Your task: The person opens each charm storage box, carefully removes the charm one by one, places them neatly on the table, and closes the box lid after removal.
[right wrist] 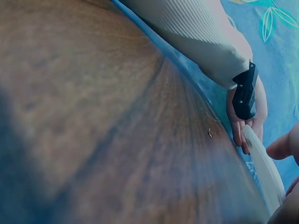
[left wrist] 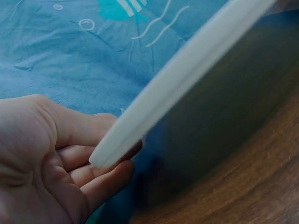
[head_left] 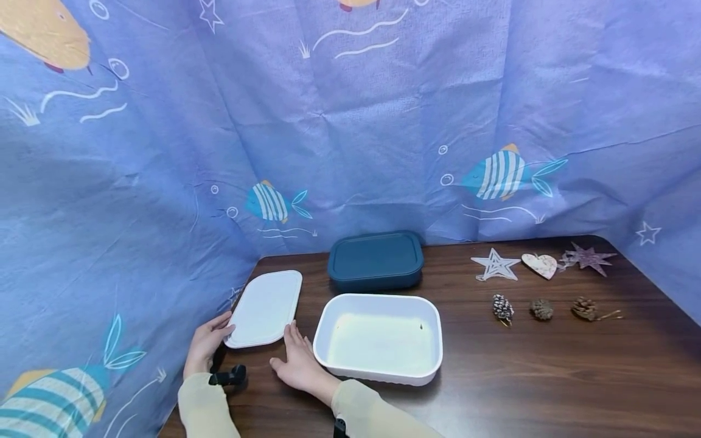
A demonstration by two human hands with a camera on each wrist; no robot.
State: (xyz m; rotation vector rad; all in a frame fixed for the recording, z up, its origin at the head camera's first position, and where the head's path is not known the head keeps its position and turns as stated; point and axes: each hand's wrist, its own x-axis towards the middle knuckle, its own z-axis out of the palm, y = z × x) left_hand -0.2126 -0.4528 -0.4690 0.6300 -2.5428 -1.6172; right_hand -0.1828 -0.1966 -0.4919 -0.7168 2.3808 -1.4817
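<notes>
A white rounded lid (head_left: 265,309) is at the left end of the table, and the left wrist view shows its near edge raised above the wood. My left hand (head_left: 207,343) pinches its near left corner, thumb above and fingers (left wrist: 108,179) underneath. At the near right corner, my right hand (head_left: 302,363) touches the lid's edge with straight fingers. Just right of that hand stands a white rectangular box (head_left: 378,374), uncovered, with a tiny dark speck inside. In the right wrist view the lid (right wrist: 264,168) appears edge-on, and only part of my right hand shows.
Behind the white box sits a dark blue lidded box (head_left: 376,258). To the right lie a white star (head_left: 495,265), a heart ornament (head_left: 541,265), a purple glittery star (head_left: 589,258) and several pine cones (head_left: 541,309). A blue fish-print curtain (head_left: 383,152) borders the table.
</notes>
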